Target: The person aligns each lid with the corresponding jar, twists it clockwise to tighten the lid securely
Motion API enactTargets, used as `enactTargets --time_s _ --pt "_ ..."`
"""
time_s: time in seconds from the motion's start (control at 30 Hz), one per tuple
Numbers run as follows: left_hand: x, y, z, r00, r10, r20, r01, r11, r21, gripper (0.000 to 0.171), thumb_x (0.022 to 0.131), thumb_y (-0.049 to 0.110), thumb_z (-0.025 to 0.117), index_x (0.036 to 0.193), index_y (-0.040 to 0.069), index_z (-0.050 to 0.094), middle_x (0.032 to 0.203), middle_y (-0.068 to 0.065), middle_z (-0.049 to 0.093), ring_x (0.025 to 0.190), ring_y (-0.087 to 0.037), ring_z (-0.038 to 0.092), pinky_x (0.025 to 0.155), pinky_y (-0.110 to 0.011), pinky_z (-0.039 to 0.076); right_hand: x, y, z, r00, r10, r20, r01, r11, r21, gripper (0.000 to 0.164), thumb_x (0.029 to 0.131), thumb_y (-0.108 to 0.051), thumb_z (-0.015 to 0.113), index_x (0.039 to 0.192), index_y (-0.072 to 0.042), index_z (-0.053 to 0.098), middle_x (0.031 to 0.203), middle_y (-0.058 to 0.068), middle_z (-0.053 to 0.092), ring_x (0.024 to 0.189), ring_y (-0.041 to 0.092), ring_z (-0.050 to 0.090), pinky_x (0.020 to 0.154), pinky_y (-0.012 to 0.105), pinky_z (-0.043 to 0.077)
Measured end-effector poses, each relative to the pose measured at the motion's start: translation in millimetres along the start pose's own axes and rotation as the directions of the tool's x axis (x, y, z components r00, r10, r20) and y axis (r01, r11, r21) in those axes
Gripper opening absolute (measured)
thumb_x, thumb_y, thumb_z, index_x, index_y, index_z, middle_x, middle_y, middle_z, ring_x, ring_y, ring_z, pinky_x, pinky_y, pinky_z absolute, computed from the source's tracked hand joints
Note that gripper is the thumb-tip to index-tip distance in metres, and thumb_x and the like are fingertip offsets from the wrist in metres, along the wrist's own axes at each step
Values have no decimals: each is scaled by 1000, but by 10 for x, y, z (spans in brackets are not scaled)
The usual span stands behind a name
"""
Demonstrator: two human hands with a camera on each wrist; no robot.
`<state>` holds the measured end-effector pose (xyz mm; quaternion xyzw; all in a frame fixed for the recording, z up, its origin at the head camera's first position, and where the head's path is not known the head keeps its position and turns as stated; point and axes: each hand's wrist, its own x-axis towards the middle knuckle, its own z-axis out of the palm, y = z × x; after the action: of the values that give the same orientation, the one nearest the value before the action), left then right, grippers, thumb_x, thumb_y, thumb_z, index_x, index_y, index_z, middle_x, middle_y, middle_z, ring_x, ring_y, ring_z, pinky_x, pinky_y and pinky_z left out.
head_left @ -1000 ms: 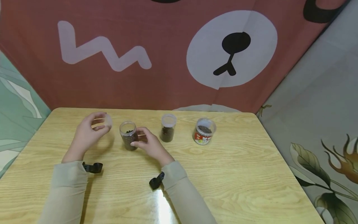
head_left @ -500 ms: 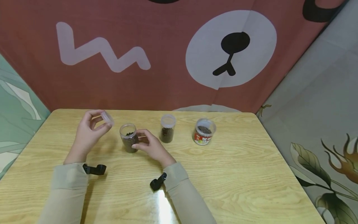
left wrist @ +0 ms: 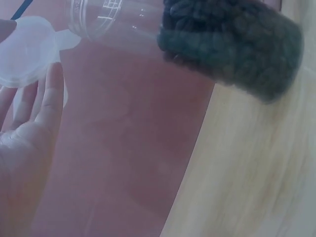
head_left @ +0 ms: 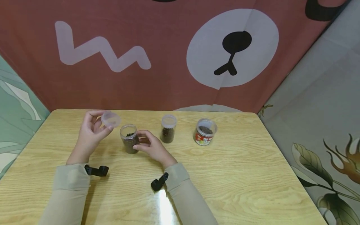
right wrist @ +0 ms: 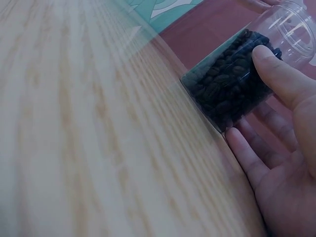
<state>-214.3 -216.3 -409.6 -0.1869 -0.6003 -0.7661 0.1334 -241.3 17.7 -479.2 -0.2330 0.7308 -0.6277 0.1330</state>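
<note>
The left sleeve (head_left: 66,200) and right sleeve (head_left: 189,197) are plain beige, each ending in a broad cuff (head_left: 71,177). A small black camera (head_left: 97,171) with a rounded end sits at either wrist.

Around the open jar (head_left: 128,141), seen from above: the right grip (head_left: 152,146) blocks 3 o'clock; the left grip (head_left: 91,131), with a tilted lid (head_left: 111,119), blocks 9 to 11. A narrow gap parts the right grip from the second jar (head_left: 168,129), between 2 and 3; a wider lane separates that from the red-labelled tub (head_left: 203,138). Bare surface (head_left: 239,175) opens at 6, where wrist cameras (head_left: 159,182) jut in, and broadly at 4, past the right sleeve (head_left: 188,193).
</note>
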Motion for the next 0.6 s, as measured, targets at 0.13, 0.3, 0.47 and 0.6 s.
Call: enactTargets --time_s 0.13,0.3,0.47,0.6 --pt "-3 -18 28 1000 13 22 -12 999 -45 54 86 -30 52 128 4 47 133 -10 51 125 -15 56 100 -21 50 -5 -3 -1 1000 5 -4 -5 1000 0 50 95 -10 73 141 -13 54 142 6 56 126 24 56 100 26 48" --pt "-10 -39 53 998 -14 66 19 997 -72 55 86 -31 52 127 6 46 135 -10 50 123 -14 58 97 -21 52 -8 5 -9 1000 11 -1 -11 1000 14 50 96 -10 72 142 -13 54 143 5 55 127 24 55 101 26 48" --pt "-23 -69 52 994 -56 96 60 997 -41 53 87 -29 55 127 5 46 136 -8 49 124 -13 58 99 -22 51 -14 5 -13 1000 18 5 -18 1000 25 50 96 -12 73 142 -16 54 143 -1 55 125 18 55 100 25 49" --pt "-39 -95 38 991 -90 103 88 996 23 50 88 -24 60 127 5 48 136 -4 54 127 -11 56 104 -20 46 -14 13 -14 1000 7 7 -8 1000 27 50 96 -13 73 142 -17 54 142 -3 55 125 16 55 101 26 49"
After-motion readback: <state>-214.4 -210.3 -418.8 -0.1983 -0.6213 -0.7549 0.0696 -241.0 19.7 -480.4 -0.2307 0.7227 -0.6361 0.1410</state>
